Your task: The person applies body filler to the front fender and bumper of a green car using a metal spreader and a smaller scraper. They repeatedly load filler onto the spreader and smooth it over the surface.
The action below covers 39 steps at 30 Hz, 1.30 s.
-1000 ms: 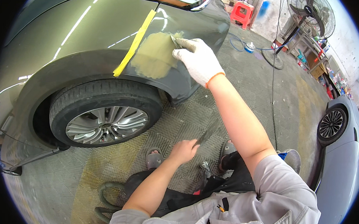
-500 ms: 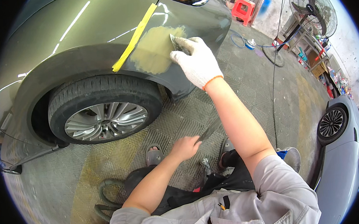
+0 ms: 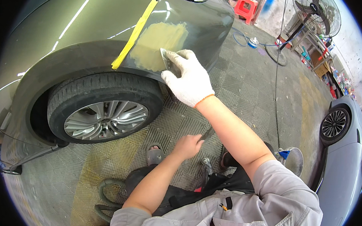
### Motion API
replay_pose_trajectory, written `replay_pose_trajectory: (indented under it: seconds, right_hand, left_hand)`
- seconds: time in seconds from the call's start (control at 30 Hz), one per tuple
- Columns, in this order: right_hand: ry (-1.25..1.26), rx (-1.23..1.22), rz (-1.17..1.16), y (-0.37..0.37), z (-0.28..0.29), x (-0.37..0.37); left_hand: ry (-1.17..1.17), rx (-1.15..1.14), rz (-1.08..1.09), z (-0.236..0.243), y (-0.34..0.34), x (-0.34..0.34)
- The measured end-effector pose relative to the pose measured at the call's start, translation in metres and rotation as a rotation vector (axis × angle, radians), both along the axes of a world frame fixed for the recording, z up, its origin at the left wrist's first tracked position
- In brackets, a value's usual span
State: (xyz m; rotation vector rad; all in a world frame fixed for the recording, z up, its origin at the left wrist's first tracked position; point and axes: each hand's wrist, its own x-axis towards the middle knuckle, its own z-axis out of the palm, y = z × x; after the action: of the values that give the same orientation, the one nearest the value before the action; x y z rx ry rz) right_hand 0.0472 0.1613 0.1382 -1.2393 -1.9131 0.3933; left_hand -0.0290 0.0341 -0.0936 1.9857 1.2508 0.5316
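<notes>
Head view: gloved right hand (image 3: 188, 80) clamps a spreader (image 3: 166, 59) against the filler patch (image 3: 159, 44); bare left hand (image 3: 187, 145), fingers curled, grips a second blade (image 3: 207, 133) below it.

Gloved right hand (image 3: 188, 80) with spreader (image 3: 166, 59) now lower on filler patch (image 3: 160, 43), near patch's lower edge by wheel arch; before, at patch's upper right.

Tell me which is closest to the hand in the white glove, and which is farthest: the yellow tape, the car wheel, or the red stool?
From the gloved right hand in the head view:
1. Yellow tape, just to its left on the car's body panel.
2. Car wheel, lower left, under the arch.
3. Red stool, far up at the right, past the car's end.
</notes>
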Motion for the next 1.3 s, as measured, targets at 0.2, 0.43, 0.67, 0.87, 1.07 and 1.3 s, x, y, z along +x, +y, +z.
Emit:
replay_pose_trajectory:
  seconds: [0.2, 0.43, 0.67, 0.87, 1.07, 1.3]
  right_hand:
    - [0.048, 0.052, 0.014, 0.032, 0.023, 0.034]
    - [0.238, -0.251, 0.029, 0.069, 0.045, 0.048]
    - [0.0, -0.034, 0.011, 0.003, -0.002, 0.009]
    - [0.138, -0.128, 0.065, 0.03, 0.018, 0.042]
    - [0.052, -0.541, 0.235, 0.032, 0.053, 0.062]
    - [0.239, -0.218, -0.009, 0.071, 0.042, 0.058]
  left_hand:
    - [0.034, -0.022, -0.034, 0.002, 0.004, 0.005]
    - [0.039, -0.062, -0.042, 0.005, 0.005, 0.006]
    - [0.028, -0.002, -0.038, 0.003, 0.003, 0.009]
    - [-0.005, 0.011, -0.046, 0.004, 0.005, 0.014]
    - [0.016, -0.023, -0.045, 0.005, 0.005, 0.011]
    - [0.02, -0.016, -0.069, -0.001, 0.003, 0.009]
